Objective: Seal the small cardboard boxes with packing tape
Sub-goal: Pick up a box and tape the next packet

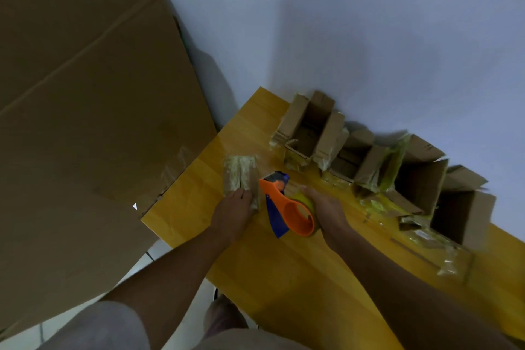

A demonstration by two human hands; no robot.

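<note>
— Background and surface?
— Pale wall behind; large cardboard sheet leaning far left; wooden table running off the lower right edge.
— Task item?
— Small taped box lying flat near the table's left end. Left hand rests on its near end, fingers fairly straight, tips blurred.
— Next rightward?
— Orange tape dispenser, just beside the box. Right hand grips its roll side; fingers curl behind it, mostly hidden.
— Far right?
— Open boxes in a row along the wall, flaps up, tape remnants indistinct.

A wooden table stands against a pale bluish wall.
</note>
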